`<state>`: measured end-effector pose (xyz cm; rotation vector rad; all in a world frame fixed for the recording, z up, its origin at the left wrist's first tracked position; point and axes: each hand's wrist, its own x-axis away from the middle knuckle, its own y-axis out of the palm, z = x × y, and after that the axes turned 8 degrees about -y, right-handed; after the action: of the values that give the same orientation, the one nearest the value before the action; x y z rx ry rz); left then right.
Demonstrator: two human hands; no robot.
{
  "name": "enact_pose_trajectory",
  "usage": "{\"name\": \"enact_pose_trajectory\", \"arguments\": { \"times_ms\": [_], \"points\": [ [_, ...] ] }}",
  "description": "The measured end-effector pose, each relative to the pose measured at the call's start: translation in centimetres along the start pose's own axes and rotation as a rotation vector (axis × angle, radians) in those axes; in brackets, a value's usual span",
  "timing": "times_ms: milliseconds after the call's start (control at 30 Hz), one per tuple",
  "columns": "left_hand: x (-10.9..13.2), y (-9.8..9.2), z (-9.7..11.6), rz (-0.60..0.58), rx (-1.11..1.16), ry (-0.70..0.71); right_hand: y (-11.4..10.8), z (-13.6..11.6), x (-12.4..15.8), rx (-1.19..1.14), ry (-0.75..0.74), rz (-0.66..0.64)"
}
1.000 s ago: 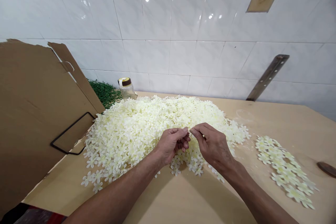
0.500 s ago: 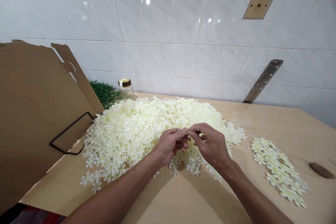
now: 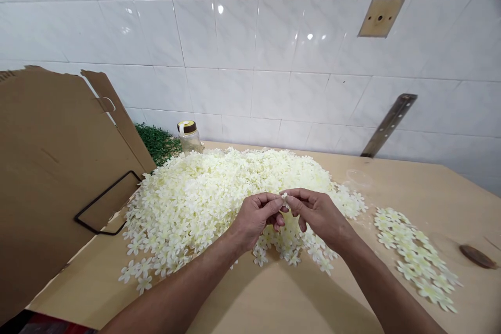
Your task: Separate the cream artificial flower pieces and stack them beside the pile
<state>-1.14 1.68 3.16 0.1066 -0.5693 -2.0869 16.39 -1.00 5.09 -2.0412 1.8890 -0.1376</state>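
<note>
A big heap of cream-white fabric flowers (image 3: 219, 193) covers the middle of the wooden table (image 3: 274, 297). My left hand (image 3: 254, 216) and my right hand (image 3: 319, 214) meet just above the heap's near edge. Their fingertips pinch one small white flower (image 3: 284, 198) between them. Both hands are closed in a pinch on it. To the right lies a smaller, flatter patch of flowers (image 3: 415, 258), spread in a loose strip.
A large brown cardboard sheet (image 3: 55, 167) leans at the left, with a black wire frame (image 3: 105, 203) against it. A small jar with a brown lid (image 3: 189, 135) and green artificial grass (image 3: 158, 141) stand behind the heap. A dark oval object (image 3: 478, 257) lies at the far right.
Both hands stay pinched together over the heap; they have drifted slightly and the view has tilted down a little. Nothing was put down or picked up.
</note>
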Motion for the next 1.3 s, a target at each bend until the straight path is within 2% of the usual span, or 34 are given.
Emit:
{"name": "enact_pose_trajectory", "arguments": {
  "times_ms": [200, 433, 667, 800, 967, 1133, 1300],
  "points": [
    [-0.12, 0.17, -0.11, 0.111, -0.01, 0.028, 0.11, 0.02, -0.14, -0.148, 0.021, 0.049],
    [0.09, 0.08, 0.22, 0.042, -0.008, 0.026, 0.09, -0.09, -0.26, -0.237, 0.029, 0.054],
    [0.1, 0.37, 0.03, 0.177, -0.154, 0.154, 0.5, -0.17, -0.18, -0.337, 0.002, 0.033],
    [0.22, 0.6, -0.04, 0.248, -0.287, 0.24, 0.63, -0.44, -0.18, -0.298, 0.013, 0.003],
    [0.39, 0.81, -0.21, 0.288, -0.332, 0.278, 0.43, -0.52, -0.13, -0.243, 0.008, 0.075],
    [0.21, 0.46, -0.2, 0.275, -0.256, 0.262, 0.17, -0.41, -0.01, -0.199, -0.018, 0.101],
    [-0.15, 0.05, 0.17, 0.283, -0.171, 0.23, -0.02, -0.29, -0.07, -0.21, -0.002, 0.055]
  ]
}}
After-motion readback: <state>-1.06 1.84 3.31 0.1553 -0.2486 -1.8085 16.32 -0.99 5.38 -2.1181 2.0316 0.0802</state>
